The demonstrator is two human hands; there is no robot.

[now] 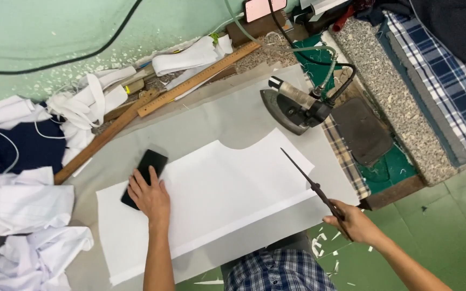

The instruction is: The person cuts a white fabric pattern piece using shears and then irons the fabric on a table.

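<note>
Here the left hand [149,196] lies flat, fingers spread over a black phone [145,175] on the white cloth [227,194] covering the desk [233,116]. The right hand [354,223], fingers wrapped round closed scissors [311,183], should approach with the cloth pinned smooth.

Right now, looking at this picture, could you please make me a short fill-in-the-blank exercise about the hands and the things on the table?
1. The left hand rests on a flat black ____ lying on the white fabric piece.
2. The right hand holds a pair of dark ____ with the blades pointing up and away from the person.
3. The iron sits beyond the fabric, next to a dark ____ pad.
4. A long wooden ____ lies diagonally near the green wall.

Missing words: phone; scissors; rest; ruler
</note>
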